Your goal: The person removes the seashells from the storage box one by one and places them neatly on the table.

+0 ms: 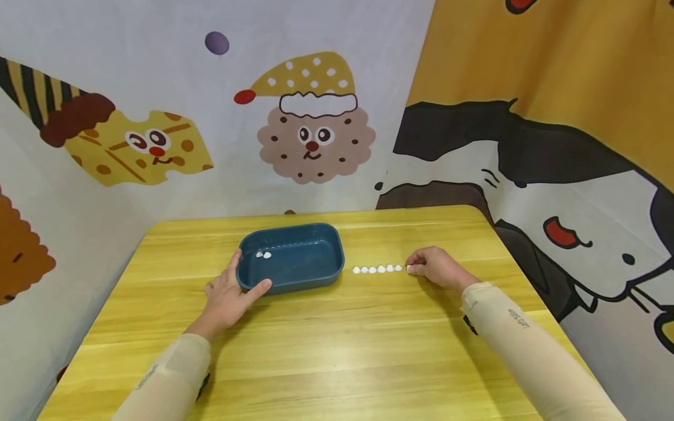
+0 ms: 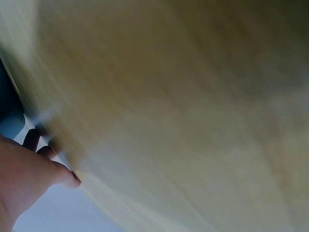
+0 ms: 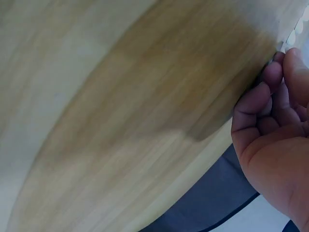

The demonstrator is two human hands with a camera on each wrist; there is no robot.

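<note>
My left hand [image 1: 226, 298] is spread around the near left corner of a dark blue rectangular tray [image 1: 295, 286], its thumb at the front rim and its fingers along the left side. Two small white shell-shaped pieces [image 1: 267, 255] lie inside the tray, toward its left end. To the tray's right, several similar white pieces [image 1: 372, 270] form a straight row on the table. At the right end of that row, my right hand [image 1: 437, 266] pinches another white piece [image 1: 409, 269] between thumb and fingertips, close to the tabletop. In the right wrist view, the curled fingers [image 3: 253, 104] largely hide it.
The yellow wood-grain table [image 1: 326, 362] has rounded far corners. Behind it hangs a white cloth [image 1: 174, 70] printed with cartoon food, close to the back edge. A printed curtain [image 1: 579, 140] borders the right side.
</note>
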